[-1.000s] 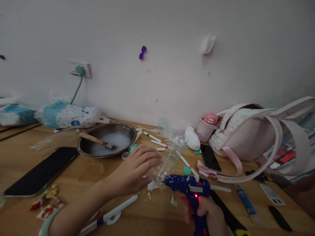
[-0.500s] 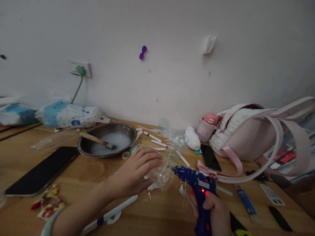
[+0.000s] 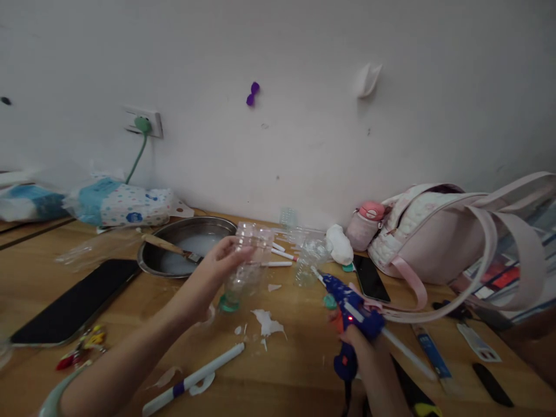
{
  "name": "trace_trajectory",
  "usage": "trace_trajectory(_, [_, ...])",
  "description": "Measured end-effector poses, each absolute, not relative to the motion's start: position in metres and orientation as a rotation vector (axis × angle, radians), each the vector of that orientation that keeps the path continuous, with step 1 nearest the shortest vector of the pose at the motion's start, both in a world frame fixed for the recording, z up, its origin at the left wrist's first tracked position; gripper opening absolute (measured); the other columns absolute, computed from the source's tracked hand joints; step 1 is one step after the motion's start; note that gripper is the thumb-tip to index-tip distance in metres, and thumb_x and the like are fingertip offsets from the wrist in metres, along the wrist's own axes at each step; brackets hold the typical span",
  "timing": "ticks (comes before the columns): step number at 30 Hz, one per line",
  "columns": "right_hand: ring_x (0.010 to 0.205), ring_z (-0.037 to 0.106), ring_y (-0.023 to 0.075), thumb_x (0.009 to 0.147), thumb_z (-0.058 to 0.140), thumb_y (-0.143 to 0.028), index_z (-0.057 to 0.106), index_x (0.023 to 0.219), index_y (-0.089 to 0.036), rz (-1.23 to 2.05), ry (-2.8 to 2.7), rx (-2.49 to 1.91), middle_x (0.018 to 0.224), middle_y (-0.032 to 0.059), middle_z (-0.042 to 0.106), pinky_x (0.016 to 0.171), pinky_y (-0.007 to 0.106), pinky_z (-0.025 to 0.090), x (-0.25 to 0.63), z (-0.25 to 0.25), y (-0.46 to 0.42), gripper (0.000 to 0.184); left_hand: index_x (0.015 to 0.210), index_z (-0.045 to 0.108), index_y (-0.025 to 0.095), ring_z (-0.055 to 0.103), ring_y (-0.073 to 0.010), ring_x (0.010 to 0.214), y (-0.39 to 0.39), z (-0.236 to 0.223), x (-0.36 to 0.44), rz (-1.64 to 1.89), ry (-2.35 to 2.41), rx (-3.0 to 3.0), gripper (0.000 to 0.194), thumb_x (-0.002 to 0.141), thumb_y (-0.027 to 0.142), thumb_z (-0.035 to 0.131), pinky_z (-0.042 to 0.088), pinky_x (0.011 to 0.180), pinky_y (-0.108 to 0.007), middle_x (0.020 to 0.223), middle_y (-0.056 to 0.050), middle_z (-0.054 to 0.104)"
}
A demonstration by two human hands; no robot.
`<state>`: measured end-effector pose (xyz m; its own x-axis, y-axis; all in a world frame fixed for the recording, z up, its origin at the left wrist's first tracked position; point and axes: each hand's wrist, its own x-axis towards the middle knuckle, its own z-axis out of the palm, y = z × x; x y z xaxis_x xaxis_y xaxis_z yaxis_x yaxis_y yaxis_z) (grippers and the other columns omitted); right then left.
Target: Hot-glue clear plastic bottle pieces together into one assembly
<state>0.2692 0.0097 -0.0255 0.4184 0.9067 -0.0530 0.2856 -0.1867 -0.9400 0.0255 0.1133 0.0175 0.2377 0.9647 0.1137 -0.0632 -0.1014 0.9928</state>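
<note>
My left hand [image 3: 212,272] is closed round a clear plastic bottle [image 3: 247,263], lifted above the wooden table with its base up and its green cap end pointing down. My right hand [image 3: 362,347] grips the handle of a blue hot glue gun [image 3: 351,307] whose red light is on; its nozzle points up and left toward another clear bottle [image 3: 309,260] that stands on the table. White scraps [image 3: 267,323] lie on the wood between my hands.
A metal bowl [image 3: 217,226] of white liquid with a brush stands behind my left hand. Markers [image 3: 278,255], a long white pen [image 3: 195,379], two phones [image 3: 69,304] [image 3: 369,278], tissue packs [image 3: 125,205], a pink bottle [image 3: 365,223] and a pink bag [image 3: 447,237] crowd the table.
My left hand lifted the bottle up and left, away from the glue gun, and turned it cap-down. My right hand drew the glue gun back to the right and tilted it.
</note>
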Motion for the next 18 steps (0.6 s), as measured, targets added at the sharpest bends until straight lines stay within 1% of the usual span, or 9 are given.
trace_trajectory(2, [0.052,0.049,0.0212,0.063,0.049,-0.036,0.058,0.065,-0.022,0.679,-1.167,-1.871,0.053,0.0004,0.051,0.054,0.034,0.038,0.260,-0.027,0.007,0.017,0.095,0.060,0.020,0.066,-0.0284,0.095,0.114,0.024,0.022,1.093,0.894,1.308,0.036,0.086,0.051,0.045,0.051,0.084,-0.045,0.099,-0.009,0.072])
trace_trajectory(3, [0.056,0.051,0.0224,0.064,0.049,-0.034,0.057,0.064,-0.022,0.657,-1.244,-1.905,0.056,0.0009,0.052,0.057,0.034,0.039,0.255,-0.028,0.005,0.015,0.092,0.062,0.020,0.068,-0.0285,0.092,0.114,0.027,0.022,1.075,0.857,1.286,0.037,0.088,0.050,0.040,0.053,0.081,-0.044,0.095,-0.008,0.073])
trace_trajectory(5, [0.067,0.056,0.0252,0.066,0.048,-0.031,0.059,0.069,-0.021,0.660,-1.382,-1.920,0.066,0.0039,0.060,0.063,0.034,0.041,0.247,-0.030,0.003,0.015,0.087,0.066,0.022,0.069,-0.0289,0.087,0.111,0.031,0.022,1.056,0.799,1.247,0.038,0.088,0.048,0.038,0.054,0.076,-0.044,0.087,-0.007,0.075])
trace_trajectory(7, [0.079,0.060,0.0271,0.069,0.046,-0.030,0.062,0.085,-0.019,0.690,-1.456,-1.918,0.080,0.0069,0.066,0.068,0.034,0.044,0.244,-0.034,0.004,0.025,0.087,0.068,0.023,0.070,-0.0287,0.082,0.108,0.033,0.023,1.066,0.795,1.226,0.037,0.089,0.044,0.038,0.055,0.072,-0.043,0.078,-0.006,0.076])
trace_trajectory(8, [0.082,0.061,0.0272,0.071,0.045,-0.029,0.062,0.090,-0.019,0.701,-1.473,-1.927,0.083,0.0076,0.067,0.070,0.034,0.044,0.244,-0.036,0.006,0.029,0.088,0.069,0.022,0.071,-0.0286,0.079,0.107,0.033,0.023,1.066,0.794,1.218,0.037,0.089,0.043,0.038,0.056,0.069,-0.043,0.074,-0.006,0.075])
trace_trajectory(10, [0.082,0.062,0.0266,0.072,0.043,-0.028,0.062,0.088,-0.018,0.734,-1.486,-1.946,0.082,0.0079,0.067,0.070,0.034,0.045,0.245,-0.039,0.009,0.027,0.088,0.070,0.021,0.071,-0.0287,0.078,0.107,0.033,0.023,1.053,0.764,1.224,0.038,0.090,0.040,0.037,0.056,0.064,-0.041,0.070,-0.007,0.075])
trace_trajectory(13, [0.080,0.063,0.0279,0.072,0.045,-0.029,0.060,0.079,-0.017,0.800,-1.503,-1.990,0.079,0.0093,0.067,0.067,0.034,0.045,0.246,-0.041,0.013,0.021,0.081,0.071,0.023,0.071,-0.0299,0.080,0.111,0.032,0.021,1.044,0.676,1.245,0.037,0.090,0.043,0.040,0.057,0.060,-0.040,0.072,-0.007,0.076])
trace_trajectory(16, [0.085,0.063,0.0322,0.074,0.049,-0.036,0.061,0.082,-0.016,0.826,-1.491,-2.043,0.084,0.0119,0.067,0.072,0.040,0.044,0.246,-0.039,0.012,0.025,0.076,0.070,0.026,0.070,-0.0315,0.082,0.115,0.032,0.016,1.040,0.699,1.220,0.037,0.088,0.047,0.043,0.057,0.064,-0.042,0.076,-0.007,0.077])
trace_trajectory(18, [0.090,0.062,0.0307,0.074,0.049,-0.034,0.063,0.087,-0.016,0.848,-1.467,-2.017,0.086,0.0100,0.067,0.078,0.040,0.043,0.246,-0.036,0.011,0.026,0.077,0.071,0.026,0.071,-0.0313,0.082,0.114,0.031,0.013,1.010,0.720,1.184,0.039,0.087,0.050,0.042,0.057,0.068,-0.043,0.079,-0.007,0.077])
